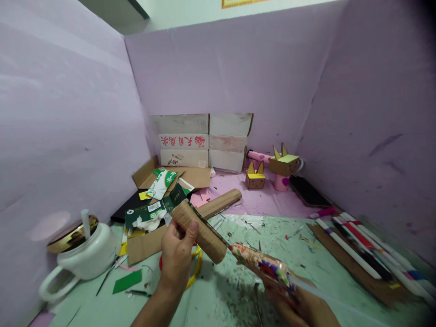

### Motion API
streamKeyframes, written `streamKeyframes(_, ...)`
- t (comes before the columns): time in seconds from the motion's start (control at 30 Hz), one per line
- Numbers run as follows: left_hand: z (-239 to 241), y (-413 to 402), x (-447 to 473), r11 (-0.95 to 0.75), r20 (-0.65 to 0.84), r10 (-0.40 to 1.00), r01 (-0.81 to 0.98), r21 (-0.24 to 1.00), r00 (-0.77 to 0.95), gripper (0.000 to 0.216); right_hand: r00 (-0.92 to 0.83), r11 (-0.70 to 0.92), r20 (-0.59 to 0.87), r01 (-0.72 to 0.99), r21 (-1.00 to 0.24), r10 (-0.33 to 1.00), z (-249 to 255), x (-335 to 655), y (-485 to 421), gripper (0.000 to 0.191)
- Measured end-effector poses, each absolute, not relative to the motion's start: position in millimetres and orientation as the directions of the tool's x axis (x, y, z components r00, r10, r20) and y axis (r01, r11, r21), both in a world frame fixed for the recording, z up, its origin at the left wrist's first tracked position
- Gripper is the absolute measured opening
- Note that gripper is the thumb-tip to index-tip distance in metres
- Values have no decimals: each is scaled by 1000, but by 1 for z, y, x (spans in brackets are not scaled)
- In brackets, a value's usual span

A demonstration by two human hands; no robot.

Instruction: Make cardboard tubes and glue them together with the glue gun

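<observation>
My left hand (177, 252) grips a piece of brown cardboard (202, 231) bent into a half-round or tube, thumb on top and fingers underneath. A dark green printed edge shows along its far side. In my right hand (303, 302) is a hot glue gun (262, 263) with a flowery pattern; its nozzle tip is at or very near the cardboard's right edge. Whether glue is coming out I cannot tell. Behind the held piece lies another brown cardboard roll (223, 203). A yellow loop, perhaps a scissors handle (196, 270), shows partly under my left hand.
Cardboard scraps (146, 245) and green packaging lie left, near a white mug (90, 254) with a gold lid. At the back stand a white carton (200, 141), a small eared cardboard box (255, 182) and a box-headed figure (283, 165). Markers (361, 252) and a black phone-like slab (310, 191) lie right.
</observation>
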State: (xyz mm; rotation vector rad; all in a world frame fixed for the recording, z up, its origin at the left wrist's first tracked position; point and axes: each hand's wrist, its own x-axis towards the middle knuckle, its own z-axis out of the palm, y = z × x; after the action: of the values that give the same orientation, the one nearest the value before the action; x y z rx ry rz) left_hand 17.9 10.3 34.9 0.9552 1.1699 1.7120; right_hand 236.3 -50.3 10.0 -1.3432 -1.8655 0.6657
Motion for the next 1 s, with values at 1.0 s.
streamKeyframes(1.0, 22, 4, 26, 220, -150, 947, -235, 947, 283, 54, 69, 18, 39, 282, -959, 997, 22, 241, 54, 30)
